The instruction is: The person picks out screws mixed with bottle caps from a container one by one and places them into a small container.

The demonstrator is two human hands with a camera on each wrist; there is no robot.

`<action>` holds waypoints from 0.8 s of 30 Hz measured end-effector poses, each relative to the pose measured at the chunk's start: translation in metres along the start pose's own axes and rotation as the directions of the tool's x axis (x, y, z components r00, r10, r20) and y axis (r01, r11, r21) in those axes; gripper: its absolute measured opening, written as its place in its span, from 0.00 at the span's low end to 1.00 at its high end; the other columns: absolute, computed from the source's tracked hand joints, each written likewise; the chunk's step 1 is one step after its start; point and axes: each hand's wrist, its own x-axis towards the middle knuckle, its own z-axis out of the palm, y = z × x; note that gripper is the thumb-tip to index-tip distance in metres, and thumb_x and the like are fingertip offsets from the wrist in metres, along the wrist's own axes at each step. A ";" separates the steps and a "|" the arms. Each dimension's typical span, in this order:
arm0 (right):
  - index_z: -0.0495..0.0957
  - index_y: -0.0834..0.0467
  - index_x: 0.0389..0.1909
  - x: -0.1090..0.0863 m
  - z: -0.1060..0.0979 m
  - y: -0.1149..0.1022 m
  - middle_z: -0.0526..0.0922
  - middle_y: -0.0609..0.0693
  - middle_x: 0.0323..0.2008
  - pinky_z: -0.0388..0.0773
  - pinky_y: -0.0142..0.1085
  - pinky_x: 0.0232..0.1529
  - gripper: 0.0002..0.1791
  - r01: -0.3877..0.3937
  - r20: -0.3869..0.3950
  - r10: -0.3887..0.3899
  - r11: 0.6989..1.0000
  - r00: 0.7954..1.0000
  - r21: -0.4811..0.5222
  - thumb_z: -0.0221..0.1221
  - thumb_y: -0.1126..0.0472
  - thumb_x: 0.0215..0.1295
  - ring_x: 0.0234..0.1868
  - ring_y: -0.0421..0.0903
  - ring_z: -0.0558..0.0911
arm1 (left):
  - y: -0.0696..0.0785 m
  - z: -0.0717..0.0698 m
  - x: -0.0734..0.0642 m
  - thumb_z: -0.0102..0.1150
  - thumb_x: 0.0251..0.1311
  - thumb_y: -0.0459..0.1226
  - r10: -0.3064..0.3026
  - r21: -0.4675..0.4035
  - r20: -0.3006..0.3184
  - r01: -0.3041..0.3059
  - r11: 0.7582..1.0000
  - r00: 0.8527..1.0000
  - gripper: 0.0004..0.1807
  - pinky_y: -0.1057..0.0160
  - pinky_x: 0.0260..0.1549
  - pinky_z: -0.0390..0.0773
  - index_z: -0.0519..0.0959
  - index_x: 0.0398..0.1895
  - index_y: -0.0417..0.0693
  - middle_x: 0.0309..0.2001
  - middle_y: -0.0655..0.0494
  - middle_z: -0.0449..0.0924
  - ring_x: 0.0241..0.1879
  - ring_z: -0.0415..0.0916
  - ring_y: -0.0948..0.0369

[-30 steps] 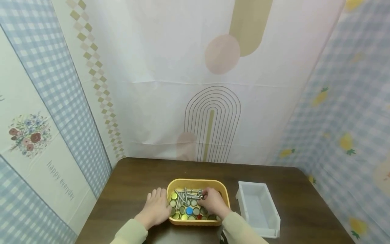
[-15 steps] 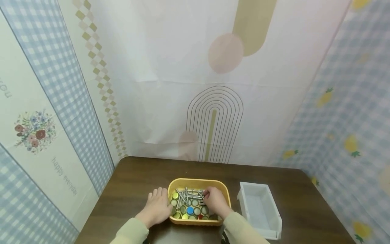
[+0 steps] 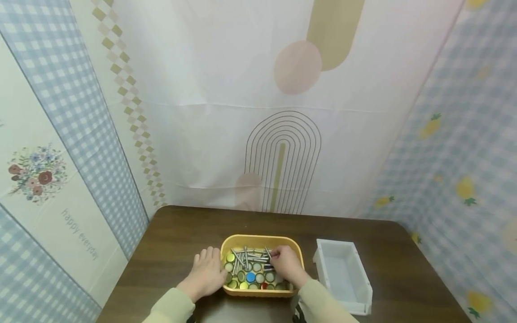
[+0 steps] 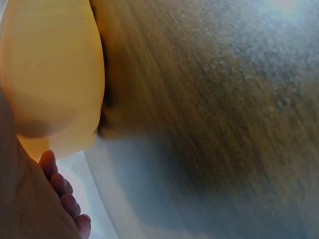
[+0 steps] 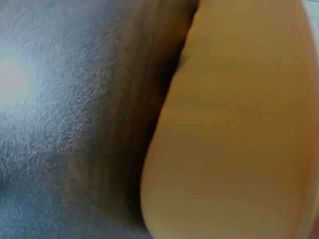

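Note:
A yellow plastic bin stands on the table, holding several silver bolts and several bottle caps, among them a blue cap and a red one. My left hand lies with straight fingers along the bin's left side, its thumb at the rim. My right hand reaches in over the right rim and pinches a bolt with thumb and index finger. The palm hides the caps under it. In the left wrist view, fingertips show below the bin's wall. The right wrist view shows mostly bin wall.
To the right of the bin stands a white open-fronted tray with nothing inside. Both stand on a dark wooden table. Printed cloths hang behind and at both sides.
The right hand has shifted slightly right among the bolts, and the bolt at its fingertips now stands at a steeper angle. More dark bolt ends show beside it. The left hand stays put.

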 end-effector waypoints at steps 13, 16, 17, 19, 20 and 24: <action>0.77 0.69 0.38 -0.006 -0.010 0.006 0.79 0.53 0.30 0.78 0.42 0.32 0.09 -0.203 0.161 0.159 0.930 0.974 0.306 0.61 0.69 0.57 0.28 0.48 0.80 | 0.002 0.000 0.001 0.57 0.54 0.44 0.004 -0.016 0.014 -0.003 1.000 1.000 0.16 0.52 0.37 0.57 0.65 0.37 0.44 0.33 0.54 0.57 0.36 0.55 0.54; 0.77 0.68 0.36 -0.008 -0.010 0.005 0.79 0.53 0.29 0.78 0.43 0.31 0.07 -0.191 0.164 0.145 0.929 0.976 0.318 0.61 0.69 0.58 0.27 0.47 0.79 | 0.002 -0.001 0.001 0.57 0.55 0.44 -0.001 -0.011 0.017 0.002 1.000 1.000 0.16 0.52 0.38 0.57 0.65 0.37 0.45 0.33 0.54 0.58 0.36 0.54 0.54; 0.77 0.67 0.35 -0.009 -0.010 0.004 0.79 0.53 0.29 0.78 0.43 0.31 0.06 -0.188 0.161 0.143 0.930 0.977 0.316 0.62 0.69 0.58 0.27 0.46 0.79 | 0.001 -0.001 0.001 0.57 0.55 0.45 0.000 -0.007 0.011 0.000 1.000 1.000 0.16 0.53 0.38 0.57 0.65 0.37 0.45 0.33 0.54 0.57 0.36 0.54 0.54; 0.78 0.67 0.34 -0.010 -0.011 0.003 0.79 0.52 0.28 0.78 0.42 0.30 0.05 -0.172 0.157 0.128 0.934 0.979 0.314 0.61 0.68 0.60 0.26 0.45 0.78 | 0.001 -0.001 0.001 0.57 0.55 0.45 0.005 -0.001 -0.004 -0.005 1.000 1.000 0.16 0.53 0.38 0.57 0.65 0.37 0.45 0.33 0.54 0.57 0.35 0.54 0.54; 0.78 0.67 0.33 -0.010 -0.011 0.002 0.78 0.52 0.27 0.77 0.42 0.30 0.05 -0.166 0.157 0.122 0.935 0.980 0.313 0.61 0.67 0.61 0.26 0.45 0.77 | 0.001 -0.001 0.000 0.57 0.55 0.44 0.011 -0.004 -0.015 -0.011 1.000 1.000 0.16 0.53 0.38 0.57 0.65 0.37 0.44 0.33 0.54 0.57 0.35 0.54 0.54; 0.79 0.68 0.33 -0.012 -0.014 -0.001 0.77 0.52 0.23 0.73 0.39 0.26 0.08 -0.149 0.159 0.105 0.941 0.982 0.303 0.59 0.64 0.65 0.23 0.46 0.76 | 0.001 -0.004 -0.003 0.57 0.54 0.44 0.026 0.015 -0.040 -0.026 1.000 0.999 0.17 0.53 0.37 0.57 0.65 0.37 0.43 0.33 0.54 0.57 0.35 0.55 0.54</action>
